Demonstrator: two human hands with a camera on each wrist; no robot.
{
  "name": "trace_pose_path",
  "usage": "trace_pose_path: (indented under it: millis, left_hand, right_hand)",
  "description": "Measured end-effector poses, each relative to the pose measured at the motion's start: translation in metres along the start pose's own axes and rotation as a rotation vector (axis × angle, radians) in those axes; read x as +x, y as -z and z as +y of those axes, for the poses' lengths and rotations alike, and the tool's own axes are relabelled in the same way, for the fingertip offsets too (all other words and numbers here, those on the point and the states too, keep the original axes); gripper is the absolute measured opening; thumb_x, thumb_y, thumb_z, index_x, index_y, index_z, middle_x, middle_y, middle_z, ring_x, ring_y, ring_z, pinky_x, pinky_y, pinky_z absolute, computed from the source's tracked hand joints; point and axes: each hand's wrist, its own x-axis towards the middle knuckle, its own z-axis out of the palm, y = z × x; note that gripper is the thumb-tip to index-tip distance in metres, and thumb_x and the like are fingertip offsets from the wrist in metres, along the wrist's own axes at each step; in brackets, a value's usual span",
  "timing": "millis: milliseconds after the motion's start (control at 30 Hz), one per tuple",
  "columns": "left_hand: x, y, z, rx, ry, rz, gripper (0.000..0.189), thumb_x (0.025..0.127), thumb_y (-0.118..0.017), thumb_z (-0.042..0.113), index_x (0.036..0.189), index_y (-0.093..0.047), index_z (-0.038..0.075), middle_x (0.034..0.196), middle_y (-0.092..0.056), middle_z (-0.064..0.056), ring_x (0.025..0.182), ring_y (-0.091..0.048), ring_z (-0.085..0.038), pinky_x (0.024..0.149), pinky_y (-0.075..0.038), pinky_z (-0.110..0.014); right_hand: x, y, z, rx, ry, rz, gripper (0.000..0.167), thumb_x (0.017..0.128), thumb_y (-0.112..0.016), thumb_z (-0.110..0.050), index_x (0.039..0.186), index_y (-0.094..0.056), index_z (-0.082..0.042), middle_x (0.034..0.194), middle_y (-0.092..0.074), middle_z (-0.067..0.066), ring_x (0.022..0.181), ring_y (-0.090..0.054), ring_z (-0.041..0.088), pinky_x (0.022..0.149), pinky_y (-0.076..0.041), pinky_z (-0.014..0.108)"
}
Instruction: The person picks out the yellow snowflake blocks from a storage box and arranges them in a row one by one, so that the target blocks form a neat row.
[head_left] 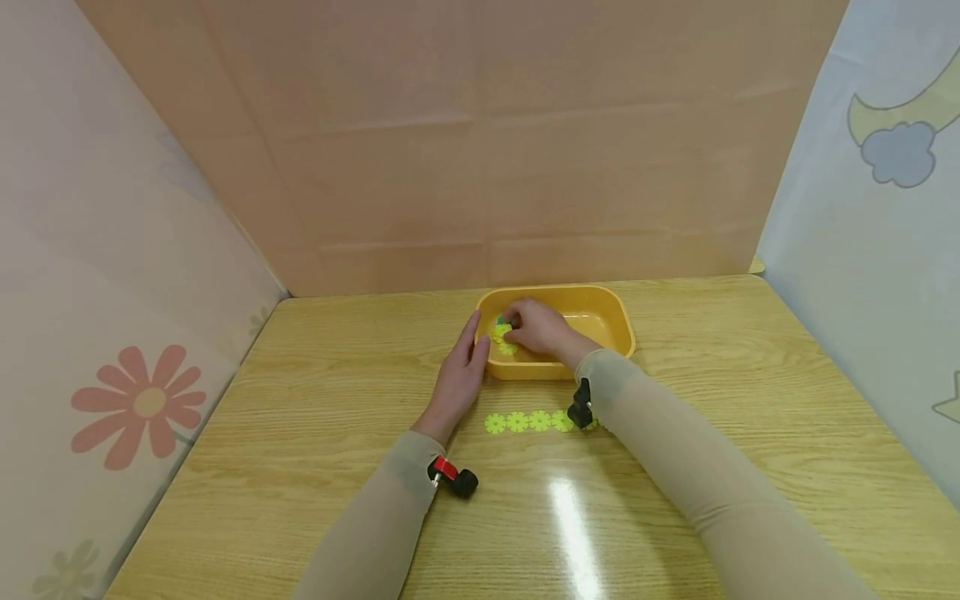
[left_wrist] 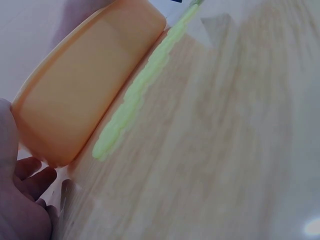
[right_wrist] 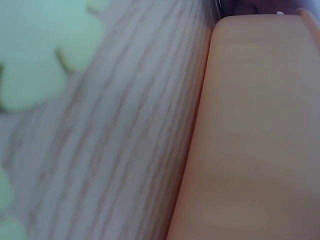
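A yellow-orange plastic tub stands toward the back of the table. My left hand lies along its left end, fingers extended against the outer wall; in the left wrist view, that hand is at the tub's corner. My right hand reaches inside over the front wall, its fingers bent at the yellow snowflake discs in the left end. Whether it pinches a disc I cannot tell. A bit of green shows by its fingertips. Before the tub runs a row of yellow-green snowflake discs, partly hidden by the right wrist.
The wooden table meets a brown panel at the back, with printed walls at left and right. A black wrist mount on the right sleeve hangs over the row. Glare streaks the table near the front.
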Motion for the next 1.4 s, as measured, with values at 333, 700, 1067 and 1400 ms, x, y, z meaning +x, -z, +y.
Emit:
trace_pose_path:
  millis: [333,700,1067,1400]
  left_hand:
    - [0.000,-0.001,0.000,-0.011,-0.006,-0.002,0.060,0.120,-0.045,0.047,0.176,-0.025,0.045,0.178,-0.035,0.004,0.163,-0.033,-0.023,0.132,-0.030,-0.051]
    - [0.001,-0.002,0.001,-0.006,-0.012,-0.002,0.060,0.120,-0.044,0.046,0.177,-0.025,0.042,0.178,-0.035,0.004,0.163,-0.033,-0.022,0.132,-0.030,-0.050]
    - [0.002,-0.005,-0.001,-0.002,-0.021,-0.008,0.063,0.118,-0.043,0.054,0.177,-0.026,0.039,0.177,-0.035,0.003,0.163,-0.033,-0.023,0.132,-0.030,-0.050]
    - [0.004,-0.008,-0.003,-0.001,-0.021,-0.018,0.067,0.115,-0.040,0.065,0.176,-0.025,0.043,0.178,-0.034,0.005,0.163,-0.032,-0.021,0.132,-0.029,-0.048]
  right_hand:
    - [-0.002,0.003,0.000,0.019,-0.051,0.037,0.032,0.105,-0.078,-0.014,0.132,-0.070,0.000,0.126,-0.072,0.017,0.116,-0.066,0.032,0.109,-0.054,0.048]
    - [-0.003,0.006,0.003,0.001,-0.075,0.075,0.033,0.104,-0.079,-0.017,0.133,-0.072,-0.001,0.125,-0.074,0.016,0.116,-0.068,0.032,0.109,-0.054,0.049]
    - [-0.005,0.009,0.009,0.045,-0.094,0.097,0.036,0.100,-0.084,-0.018,0.130,-0.076,-0.001,0.121,-0.077,0.015,0.112,-0.070,0.032,0.107,-0.054,0.049]
    - [-0.015,0.024,0.007,0.106,-0.110,0.089,0.034,0.098,-0.085,-0.020,0.127,-0.078,-0.003,0.115,-0.078,0.011,0.104,-0.071,0.029,0.103,-0.055,0.048]
